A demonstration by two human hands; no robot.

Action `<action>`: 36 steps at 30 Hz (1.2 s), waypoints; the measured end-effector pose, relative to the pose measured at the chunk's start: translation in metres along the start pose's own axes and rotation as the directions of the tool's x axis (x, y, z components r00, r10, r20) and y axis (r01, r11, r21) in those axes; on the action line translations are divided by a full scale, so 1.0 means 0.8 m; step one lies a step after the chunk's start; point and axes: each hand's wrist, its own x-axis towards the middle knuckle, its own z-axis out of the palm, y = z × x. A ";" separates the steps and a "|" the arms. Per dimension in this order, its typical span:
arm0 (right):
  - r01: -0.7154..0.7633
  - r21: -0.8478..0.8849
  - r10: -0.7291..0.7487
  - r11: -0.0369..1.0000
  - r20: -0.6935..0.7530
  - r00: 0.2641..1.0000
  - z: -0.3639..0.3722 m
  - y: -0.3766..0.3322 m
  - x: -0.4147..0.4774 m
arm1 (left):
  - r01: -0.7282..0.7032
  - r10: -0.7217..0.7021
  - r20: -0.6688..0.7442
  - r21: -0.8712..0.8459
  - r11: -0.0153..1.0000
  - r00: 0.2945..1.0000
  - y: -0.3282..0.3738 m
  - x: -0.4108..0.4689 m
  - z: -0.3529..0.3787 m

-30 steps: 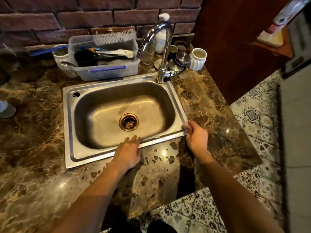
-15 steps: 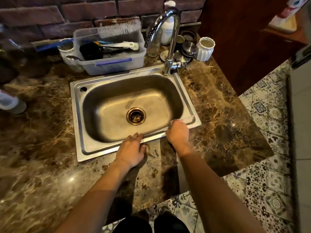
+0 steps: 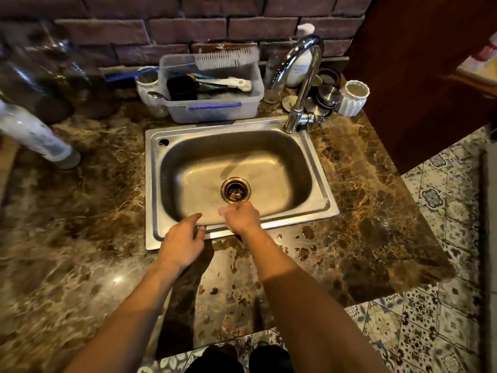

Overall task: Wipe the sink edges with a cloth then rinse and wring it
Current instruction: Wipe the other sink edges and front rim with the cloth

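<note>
Overhead, a marble countertop (image 3: 376, 211) framed the steel sink (image 3: 320, 168), whose front rim ran left to right under both hands. The left hand (image 3: 185, 238) rested open on that rim, fingers relaxed. Just beside it, the right hand (image 3: 242, 218) was curled over a pale cloth (image 3: 222, 211), only a sliver showing. The rim's unwiped left stretch apparently lay beyond the left hand.

Silver steel sink (image 3: 317, 168), brass-coloured drain (image 3: 235, 189), brown veined marble counter (image 3: 376, 224), blue-patterned white floor tiles (image 3: 443, 197).
</note>
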 end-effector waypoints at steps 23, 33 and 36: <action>0.463 -0.621 -0.455 0.632 0.185 0.871 -0.327 0.046 0.103 | -0.098 0.099 0.006 -0.063 0.993 0.995 0.140 0.015 0.101; 0.458 -0.837 -0.359 0.299 0.346 0.867 -0.315 0.075 0.105 | -0.057 0.056 -0.028 -0.058 0.997 0.998 0.176 0.024 0.124; 0.428 -0.826 -0.393 0.367 0.280 0.876 -0.303 0.095 0.083 | -0.054 0.052 -0.030 -0.047 0.997 0.998 0.176 0.024 0.123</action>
